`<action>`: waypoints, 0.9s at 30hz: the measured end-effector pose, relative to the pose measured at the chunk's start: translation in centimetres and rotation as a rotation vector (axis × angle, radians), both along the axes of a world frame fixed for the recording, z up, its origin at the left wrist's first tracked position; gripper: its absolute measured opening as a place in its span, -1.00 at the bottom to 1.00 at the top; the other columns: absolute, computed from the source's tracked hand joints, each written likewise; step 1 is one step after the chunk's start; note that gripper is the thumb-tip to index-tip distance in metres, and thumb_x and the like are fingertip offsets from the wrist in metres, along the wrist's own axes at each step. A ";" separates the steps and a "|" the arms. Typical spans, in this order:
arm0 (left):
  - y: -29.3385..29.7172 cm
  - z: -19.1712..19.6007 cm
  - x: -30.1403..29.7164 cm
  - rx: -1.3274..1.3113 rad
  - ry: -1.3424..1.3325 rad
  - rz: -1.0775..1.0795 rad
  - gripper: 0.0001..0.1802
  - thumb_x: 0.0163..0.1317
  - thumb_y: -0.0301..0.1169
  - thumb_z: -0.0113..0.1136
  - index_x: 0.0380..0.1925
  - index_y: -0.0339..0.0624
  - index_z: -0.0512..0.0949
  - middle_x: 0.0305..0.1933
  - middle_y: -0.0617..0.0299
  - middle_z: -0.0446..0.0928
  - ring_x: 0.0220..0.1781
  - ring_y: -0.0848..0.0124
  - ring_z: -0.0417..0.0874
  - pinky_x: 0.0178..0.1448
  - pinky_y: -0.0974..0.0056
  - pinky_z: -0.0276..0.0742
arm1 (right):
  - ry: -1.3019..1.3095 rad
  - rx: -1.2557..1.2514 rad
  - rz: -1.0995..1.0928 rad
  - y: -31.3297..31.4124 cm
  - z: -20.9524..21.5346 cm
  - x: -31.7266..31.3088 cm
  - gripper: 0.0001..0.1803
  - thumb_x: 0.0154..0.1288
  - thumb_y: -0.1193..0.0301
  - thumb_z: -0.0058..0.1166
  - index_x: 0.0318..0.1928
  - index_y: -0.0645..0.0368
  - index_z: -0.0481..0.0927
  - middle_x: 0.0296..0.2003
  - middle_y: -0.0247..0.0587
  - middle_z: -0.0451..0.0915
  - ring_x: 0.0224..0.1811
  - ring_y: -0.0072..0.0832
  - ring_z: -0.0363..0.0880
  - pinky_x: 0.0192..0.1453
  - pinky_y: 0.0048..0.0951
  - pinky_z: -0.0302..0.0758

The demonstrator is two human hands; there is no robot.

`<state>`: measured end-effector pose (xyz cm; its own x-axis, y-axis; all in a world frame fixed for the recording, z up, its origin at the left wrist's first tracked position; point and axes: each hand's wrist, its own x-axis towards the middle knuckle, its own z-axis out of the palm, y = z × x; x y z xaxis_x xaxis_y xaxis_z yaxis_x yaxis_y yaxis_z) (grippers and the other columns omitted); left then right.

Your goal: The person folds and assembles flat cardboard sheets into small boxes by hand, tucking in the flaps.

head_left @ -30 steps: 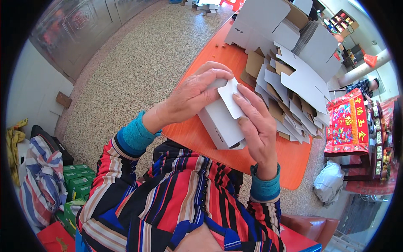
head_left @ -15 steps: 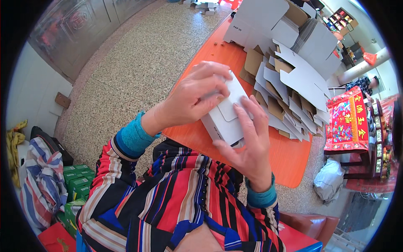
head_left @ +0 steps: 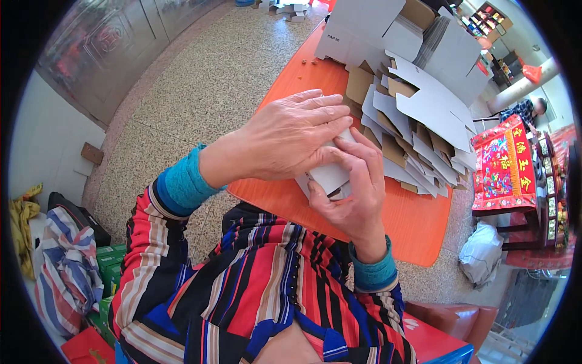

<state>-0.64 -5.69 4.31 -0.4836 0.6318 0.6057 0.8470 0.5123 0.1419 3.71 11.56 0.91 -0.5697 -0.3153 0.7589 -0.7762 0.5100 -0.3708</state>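
Observation:
A small white cardboard box (head_left: 332, 178) stands over the near part of the orange table (head_left: 415, 233), largely covered by my hands. My left hand (head_left: 291, 134) lies flat across its upper part, fingers stretched out and side by side. At the box's right side my right hand (head_left: 359, 185) grips it, with the thumb on the near end and the bent fingers along the far right edge. A small dark gap shows at the near end of the box. What lies under my left palm is hidden.
Right of the box, a loose pile of flat white-and-brown cartons (head_left: 418, 130) covers much of the table. Behind it stands a large white carton (head_left: 357, 33) packed with flat sheets. Green boxes (head_left: 110, 264) and a striped bag (head_left: 66, 267) sit at the left.
My left hand has gone from bent fingers at the box's upper end to lying flat across it. My right hand stays on the box's right side, its fingers more bent.

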 end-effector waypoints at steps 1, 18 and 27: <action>-0.4 0.3 -0.2 -0.040 -0.007 0.011 -0.58 0.28 -0.30 0.02 0.06 -0.35 0.48 0.19 0.01 0.49 0.29 0.14 0.45 0.49 0.03 0.13 | 0.006 -0.004 -0.004 0.0 0.0 -0.1 -0.44 -0.21 0.42 0.33 -0.07 0.24 0.51 0.00 -0.09 0.52 0.11 0.03 0.45 0.24 -0.06 0.41; -1.0 1.8 0.2 -0.162 -0.014 -0.133 -0.24 -0.07 -0.02 0.35 0.01 -0.36 0.41 0.04 0.02 0.46 0.10 0.05 0.45 0.31 0.08 0.30 | -0.006 -0.098 0.173 1.7 -0.6 -1.5 -0.47 -0.24 0.39 0.31 -0.12 0.18 0.51 -0.04 -0.12 0.50 0.08 0.01 0.46 0.14 -0.08 0.45; -0.1 0.2 -0.2 -0.213 0.106 0.033 -0.16 -0.24 0.02 0.45 -0.03 -0.32 0.41 -0.17 0.09 0.44 -0.14 0.21 0.46 0.02 0.16 0.38 | -0.054 -0.242 0.091 2.1 -2.6 -1.7 -0.37 -0.20 0.31 0.36 -0.02 0.11 0.45 0.08 -0.04 0.39 0.14 -0.05 0.36 0.18 -0.12 0.41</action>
